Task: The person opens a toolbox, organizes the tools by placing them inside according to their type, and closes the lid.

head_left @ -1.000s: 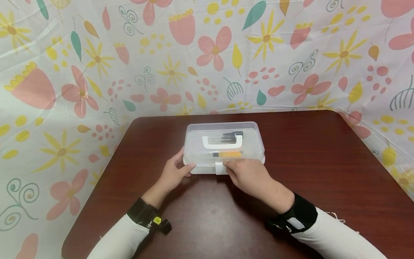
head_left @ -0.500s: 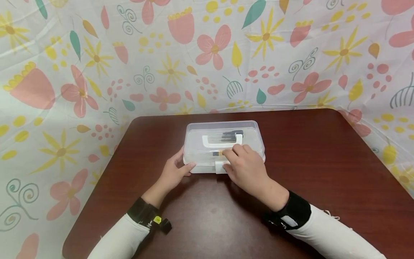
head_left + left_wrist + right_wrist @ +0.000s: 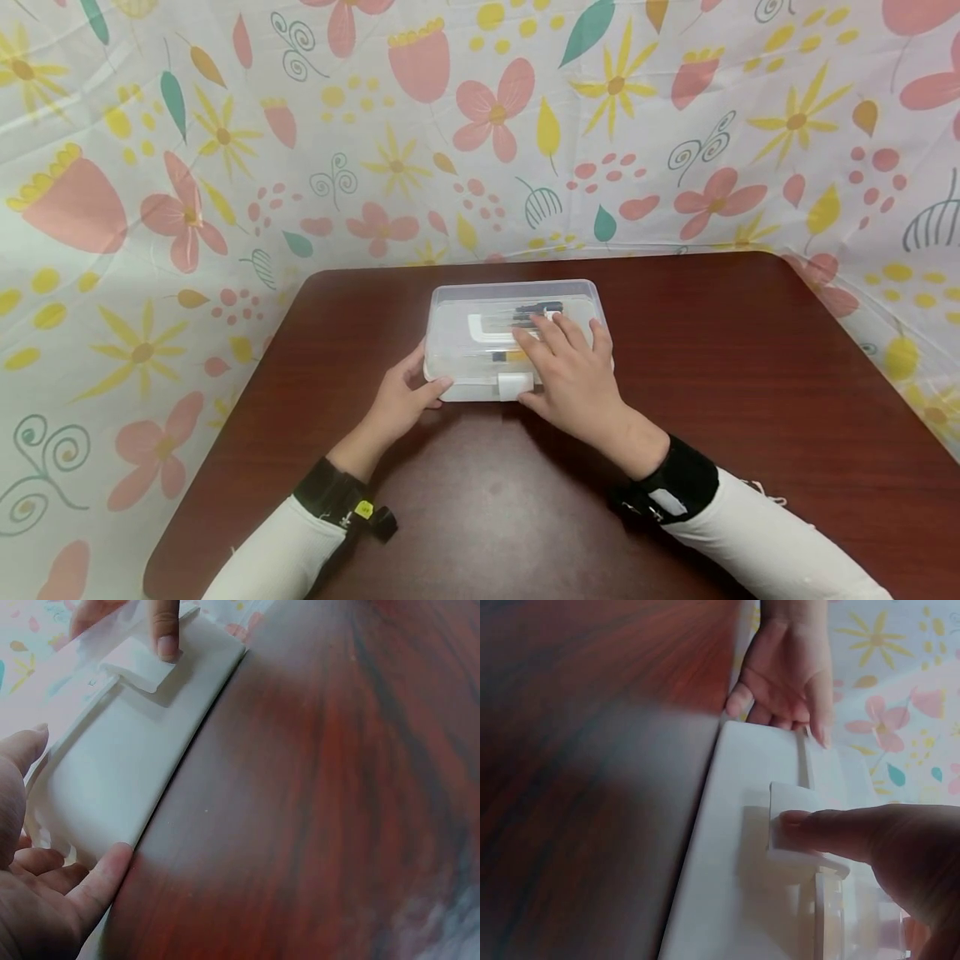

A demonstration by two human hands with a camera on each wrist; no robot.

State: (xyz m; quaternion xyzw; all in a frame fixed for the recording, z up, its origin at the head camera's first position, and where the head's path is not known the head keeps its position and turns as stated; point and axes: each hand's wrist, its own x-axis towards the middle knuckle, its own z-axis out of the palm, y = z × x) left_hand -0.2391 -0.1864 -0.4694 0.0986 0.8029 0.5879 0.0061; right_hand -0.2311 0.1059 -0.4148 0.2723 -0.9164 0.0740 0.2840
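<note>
A clear plastic storage box (image 3: 446, 350) with a white carry handle (image 3: 477, 330) lies flat on the table, its lid down. My left hand (image 3: 397, 404) holds the box's left front corner, thumb on the upper rim, other fingers around the side. My right hand (image 3: 581, 379) lies over the lid's right half with fingers spread, partly covering the handle. Its thumb (image 3: 817, 829) presses the white front latch (image 3: 787, 799), which hangs over the box's front wall. Through the lid show dark slender tools (image 3: 543, 308) and a yellow item with a dark end (image 3: 512, 356); their kinds are unclear.
The dark red-brown wooden table (image 3: 697, 333) has rounded corners and extends on all sides of the box. A white floral cloth (image 3: 480, 150) hangs behind and to the left. Each forearm wears a black wrist strap (image 3: 678, 475) with a camera.
The right hand's fingers, curled at the latch earlier, have lifted and spread forward over the lid, while its thumb stays at the latch. Left hand and box have kept their places.
</note>
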